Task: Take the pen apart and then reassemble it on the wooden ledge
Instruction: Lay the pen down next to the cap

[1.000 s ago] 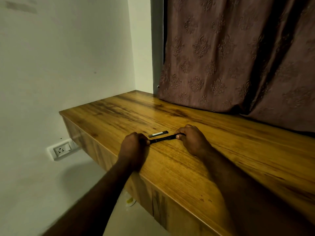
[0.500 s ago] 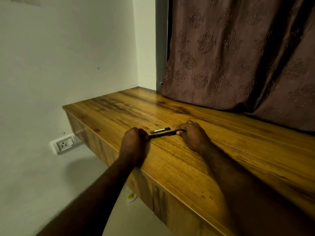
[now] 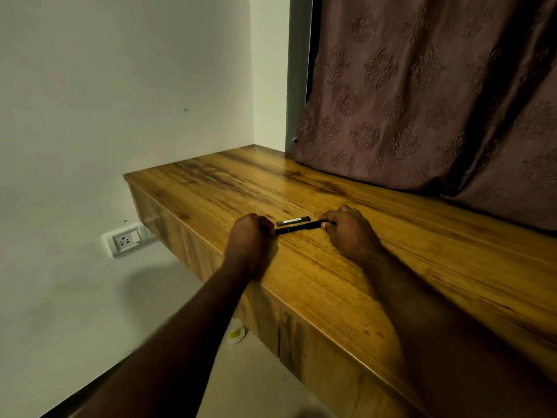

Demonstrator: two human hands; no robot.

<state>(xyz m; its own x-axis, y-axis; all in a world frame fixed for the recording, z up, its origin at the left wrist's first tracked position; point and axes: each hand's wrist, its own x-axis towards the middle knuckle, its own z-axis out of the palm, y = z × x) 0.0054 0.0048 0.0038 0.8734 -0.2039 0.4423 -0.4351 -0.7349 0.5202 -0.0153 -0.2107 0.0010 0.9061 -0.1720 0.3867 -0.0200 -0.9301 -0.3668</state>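
A: Hands?
B: Left hand (image 3: 248,233) curled in a fist over one end of the black pen (image 3: 297,228), right hand (image 3: 349,229) pinching the other end; pen held low over the wooden ledge (image 3: 331,285)

A: Behind that?
B: Loose dark cap piece (image 3: 293,221) flat on the ledge just beyond the pen, curtain (image 3: 422,101) further back

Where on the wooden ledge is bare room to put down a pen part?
The wooden ledge is bare right of the right hand, up to the curtain, and also behind the cap toward the wall corner. It is crowded only between the left hand and the right, around the pen.
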